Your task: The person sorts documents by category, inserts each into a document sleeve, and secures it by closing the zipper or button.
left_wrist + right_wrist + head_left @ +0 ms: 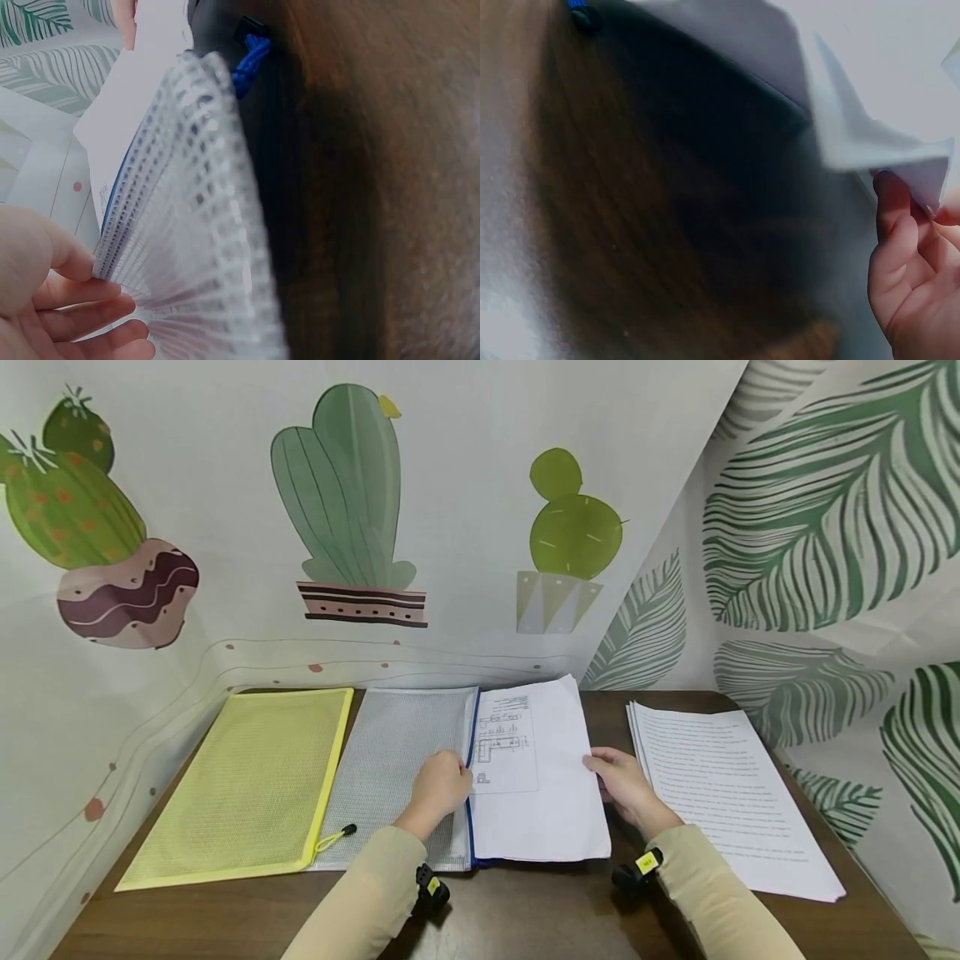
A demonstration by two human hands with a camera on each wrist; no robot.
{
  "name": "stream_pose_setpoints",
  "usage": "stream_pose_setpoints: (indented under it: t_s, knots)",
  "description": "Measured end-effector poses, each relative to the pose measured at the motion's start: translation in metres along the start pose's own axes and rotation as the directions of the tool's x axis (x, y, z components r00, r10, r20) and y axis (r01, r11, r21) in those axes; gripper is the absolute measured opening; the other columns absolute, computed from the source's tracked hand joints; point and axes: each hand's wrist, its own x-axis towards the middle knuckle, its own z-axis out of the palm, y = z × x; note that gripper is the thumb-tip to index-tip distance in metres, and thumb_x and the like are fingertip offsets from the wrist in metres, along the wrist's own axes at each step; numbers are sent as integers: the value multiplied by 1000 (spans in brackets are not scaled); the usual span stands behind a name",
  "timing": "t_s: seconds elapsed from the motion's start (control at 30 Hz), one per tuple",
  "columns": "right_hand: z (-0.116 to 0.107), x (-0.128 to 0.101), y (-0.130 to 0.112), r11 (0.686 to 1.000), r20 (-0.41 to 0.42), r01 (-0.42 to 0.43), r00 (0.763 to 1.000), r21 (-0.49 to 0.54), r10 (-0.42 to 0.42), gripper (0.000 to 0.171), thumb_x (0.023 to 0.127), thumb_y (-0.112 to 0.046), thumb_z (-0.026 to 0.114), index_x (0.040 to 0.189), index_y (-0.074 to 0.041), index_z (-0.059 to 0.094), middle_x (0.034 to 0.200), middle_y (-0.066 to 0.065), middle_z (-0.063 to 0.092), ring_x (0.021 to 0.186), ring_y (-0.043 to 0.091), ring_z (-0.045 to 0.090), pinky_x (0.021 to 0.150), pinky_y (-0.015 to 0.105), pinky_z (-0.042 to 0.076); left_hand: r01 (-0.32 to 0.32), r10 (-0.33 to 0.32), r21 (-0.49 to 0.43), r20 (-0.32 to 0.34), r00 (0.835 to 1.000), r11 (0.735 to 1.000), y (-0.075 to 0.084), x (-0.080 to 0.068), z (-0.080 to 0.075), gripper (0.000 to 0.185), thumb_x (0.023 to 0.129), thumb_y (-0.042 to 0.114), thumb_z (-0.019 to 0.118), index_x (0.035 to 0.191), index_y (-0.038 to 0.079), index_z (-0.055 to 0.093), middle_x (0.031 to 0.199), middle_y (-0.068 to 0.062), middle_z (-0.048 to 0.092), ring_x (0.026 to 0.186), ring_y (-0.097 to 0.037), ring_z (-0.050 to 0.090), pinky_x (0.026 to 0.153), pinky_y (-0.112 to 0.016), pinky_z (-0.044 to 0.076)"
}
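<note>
A grey mesh zipper pouch [401, 727] with a blue zipper edge lies at the middle of the table. My left hand [441, 787] pinches its upper layer beside the zipper; in the left wrist view, thumb and forefinger grip the raised mesh edge [139, 187]. Several sheets of white paper [566, 768], the top one printed with line drawings, have their left side at the pouch's opening. With my right hand [628, 783] I grip their right edge between thumb and fingers. The sheets bend at that hand in the right wrist view. Their left ends are hidden by the pouch edge.
A yellow mesh pouch [255, 768] with a looped pull cord [334, 837] lies at the left, beside the grey one. To the right rests a stack of printed sheets [720, 777]. Behind the brown table [495, 914] hangs a patterned cloth [465, 510].
</note>
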Motion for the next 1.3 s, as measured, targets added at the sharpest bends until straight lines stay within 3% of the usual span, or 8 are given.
stream_pose_setpoints:
  t_s: [0.7,0.93,1.3]
  knots:
    - [9,-2,-1,1000,-3,-10,1000,-28,9,41,93,-21,55,126,3,50,85,-1,66,68,11,65,59,28,53,-5,5,-1,-6,1000,1000,2,-2,0,32,87,11,51,57,14,41,56,2,41,46,-11,39,41,-23,30]
    - [10,-3,-3,1000,5,-8,1000,-22,8,42,93,-20,56,126,6,50,80,-3,65,65,9,64,57,27,52,-13,13,-7,-9,1000,1000,1,-2,2,27,87,10,51,60,12,48,57,1,44,47,-12,41,42,-23,32]
    - [7,-3,-3,999,0,21,1000,-36,-21,41,92,-17,56,124,9,52,79,-4,66,65,9,64,58,27,53,-28,28,0,-18,999,1000,0,-1,2,29,86,10,53,58,11,47,58,0,44,49,-13,41,43,-24,32]
